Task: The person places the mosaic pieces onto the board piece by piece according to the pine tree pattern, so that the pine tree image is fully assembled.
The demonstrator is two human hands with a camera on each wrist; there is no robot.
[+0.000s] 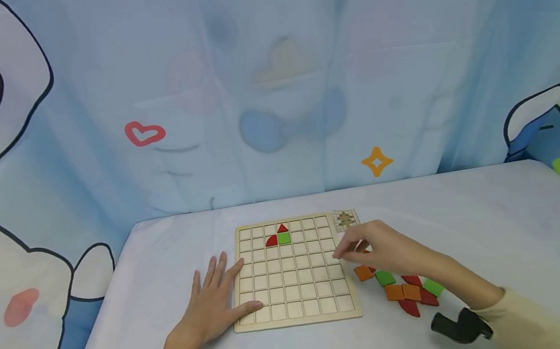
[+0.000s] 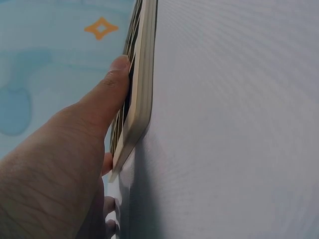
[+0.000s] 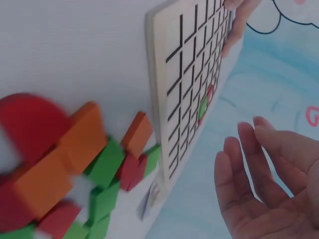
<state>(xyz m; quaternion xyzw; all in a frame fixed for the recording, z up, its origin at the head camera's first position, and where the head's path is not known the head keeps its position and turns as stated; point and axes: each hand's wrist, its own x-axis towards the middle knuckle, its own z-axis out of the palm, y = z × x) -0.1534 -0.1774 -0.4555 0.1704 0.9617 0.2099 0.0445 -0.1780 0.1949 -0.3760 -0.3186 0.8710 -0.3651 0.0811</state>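
A wooden grid board [image 1: 294,298] lies on the table. Near its far edge sit a red triangle [image 1: 282,228], a green square [image 1: 284,237] and a red quarter-circle piece [image 1: 271,240]. My left hand [image 1: 213,304] is spread at the board's left side, with thumb and index finger touching its edge; the left wrist view has the thumb [image 2: 112,89] on the rim. Over the board's right edge hovers my right hand [image 1: 379,248], fingers loosely bent. No piece shows between the fingertips of the right hand [image 3: 269,184] in the right wrist view.
Loose orange squares [image 1: 394,292], green squares [image 1: 384,278] and red pieces [image 1: 409,308] lie right of the board, partly under the right forearm. A small pattern card [image 1: 346,220] lies by the board's far right corner. Behind the table hangs a blue printed curtain [image 1: 280,82].
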